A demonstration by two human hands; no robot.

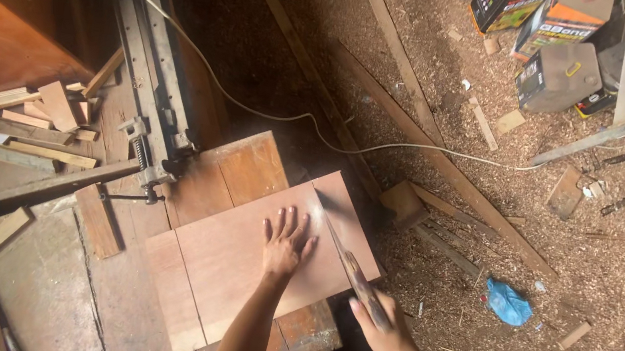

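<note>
My left hand [286, 243] lies flat, fingers spread, on a reddish plywood board [237, 258] resting on a wooden workbench [113, 286]. My right hand [381, 325] grips the handle of a handsaw [341, 252], whose blade runs up along the board's right part toward its far edge. A narrow strip of the board lies to the right of the blade.
A long bar clamp [149, 82] and several wood offcuts [38, 123] lie on the bench at the left. A white cable [272, 114] crosses the sawdust-covered floor. Long planks [428, 150], boxes [556, 39] and a blue rag [509, 303] lie on the floor at right.
</note>
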